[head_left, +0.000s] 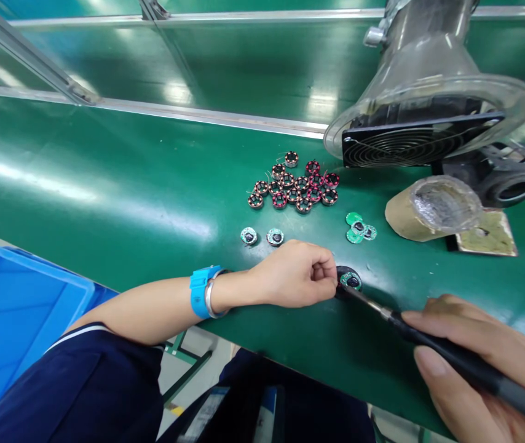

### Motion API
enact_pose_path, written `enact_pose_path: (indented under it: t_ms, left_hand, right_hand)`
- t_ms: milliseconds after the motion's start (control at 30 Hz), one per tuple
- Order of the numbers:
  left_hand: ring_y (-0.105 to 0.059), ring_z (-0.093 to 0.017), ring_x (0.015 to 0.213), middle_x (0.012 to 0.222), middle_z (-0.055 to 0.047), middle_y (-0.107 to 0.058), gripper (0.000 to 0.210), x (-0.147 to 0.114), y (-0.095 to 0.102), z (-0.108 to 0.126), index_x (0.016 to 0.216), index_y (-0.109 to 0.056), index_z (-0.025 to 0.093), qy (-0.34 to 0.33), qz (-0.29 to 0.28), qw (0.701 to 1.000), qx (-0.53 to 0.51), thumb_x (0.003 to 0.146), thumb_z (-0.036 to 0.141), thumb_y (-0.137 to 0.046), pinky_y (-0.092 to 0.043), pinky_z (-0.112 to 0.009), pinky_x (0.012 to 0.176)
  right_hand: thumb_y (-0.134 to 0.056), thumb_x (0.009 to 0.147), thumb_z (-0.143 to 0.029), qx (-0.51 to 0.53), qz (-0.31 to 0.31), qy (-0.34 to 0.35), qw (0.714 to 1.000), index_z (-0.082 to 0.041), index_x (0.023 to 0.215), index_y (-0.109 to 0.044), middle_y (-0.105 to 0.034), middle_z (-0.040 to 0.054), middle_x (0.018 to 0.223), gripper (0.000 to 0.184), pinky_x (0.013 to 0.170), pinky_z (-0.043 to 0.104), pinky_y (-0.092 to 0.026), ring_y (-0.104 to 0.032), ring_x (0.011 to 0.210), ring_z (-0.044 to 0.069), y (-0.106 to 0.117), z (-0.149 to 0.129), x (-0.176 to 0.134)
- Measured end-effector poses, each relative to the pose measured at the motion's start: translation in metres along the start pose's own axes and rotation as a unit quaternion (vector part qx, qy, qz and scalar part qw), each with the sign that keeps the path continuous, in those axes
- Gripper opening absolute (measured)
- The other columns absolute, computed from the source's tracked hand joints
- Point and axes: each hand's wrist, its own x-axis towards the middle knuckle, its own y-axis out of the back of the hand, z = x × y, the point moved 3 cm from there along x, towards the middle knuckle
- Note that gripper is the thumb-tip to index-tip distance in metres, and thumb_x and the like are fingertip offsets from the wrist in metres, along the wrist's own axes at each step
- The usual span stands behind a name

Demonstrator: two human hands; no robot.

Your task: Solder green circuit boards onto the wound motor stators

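My right hand point(479, 363) is closed around the black handle of a soldering iron point(410, 326). The iron's tip reaches down to a small round green circuit board point(350, 281) set in a black round holder point(346, 269) on the green table. My left hand point(294, 274) is pinched closed at the left edge of that board; what its fingertips hold is hidden. Two motor coils topped with boards point(275, 237) stand just behind my left hand. A few loose green circuit boards point(355, 232) overlap one another behind the holder.
Several copper-wound motor coils point(294, 195) lie grouped farther back. At the right stand a cardboard tube point(405, 212), a sponge tray point(488, 234) and a fume hood with a fan point(410, 143). A blue bin point(23, 332) is at the left, below the table point(119, 184).
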Motion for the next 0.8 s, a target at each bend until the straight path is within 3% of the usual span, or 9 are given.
enact_pose_path:
  t_ms: [133, 533, 667, 800]
  left_hand:
    - [-0.056, -0.005, 0.055, 0.063, 0.004, -0.063, 0.006, 0.000, 0.000, 0.000, 0.073, -0.067, 0.014, -0.003, 0.001, 1.000, 0.001, 0.072, 0.012, -0.062, -0.044, -0.015, 0.055]
    - [-0.056, -0.006, 0.055, 0.063, 0.004, -0.063, 0.006, 0.000, 0.000, 0.002, 0.072, -0.067, 0.015, 0.008, 0.001, 1.000, -0.008, 0.072, 0.012, -0.061, -0.045, -0.017, 0.056]
    - [-0.055, -0.007, 0.056, 0.067, 0.003, -0.061, 0.006, -0.002, 0.000, 0.001, 0.074, -0.063, 0.015, -0.008, 0.004, 1.000, 0.004, 0.070, 0.012, -0.061, -0.046, -0.018, 0.056]
    - [-0.058, -0.011, 0.071, 0.090, -0.001, -0.060, 0.031, -0.003, -0.005, 0.004, 0.097, -0.060, 0.015, -0.067, 0.024, 0.992, 0.105, 0.067, 0.018, -0.069, -0.047, -0.023, 0.062]
  right_hand:
    - [-0.058, 0.083, -0.016, 0.005, -0.013, -0.014, 1.000, -0.023, 0.097, -0.063, -0.064, 0.0020, 0.071, 0.016, 0.052, 0.031, -0.047, -0.064, 0.064, 0.017, 0.002, -0.002, 0.003]
    - [-0.061, 0.080, -0.018, 0.065, 0.056, -0.025, 0.996, -0.023, 0.096, -0.068, -0.063, 0.0021, 0.070, 0.018, 0.050, 0.031, -0.045, -0.061, 0.060, 0.016, 0.006, 0.001, 0.003]
    - [-0.062, 0.083, -0.021, 0.038, 0.056, -0.085, 0.994, -0.027, 0.114, -0.066, -0.068, 0.0014, 0.075, 0.032, 0.051, 0.032, -0.051, -0.065, 0.060, 0.017, 0.003, 0.009, -0.005]
    - [-0.060, 0.086, -0.016, 0.029, 0.148, -0.109, 0.983, -0.029, 0.123, -0.062, -0.067, -0.0049, 0.068, 0.039, 0.048, 0.028, -0.052, -0.064, 0.053, 0.013, -0.010, 0.013, -0.009]
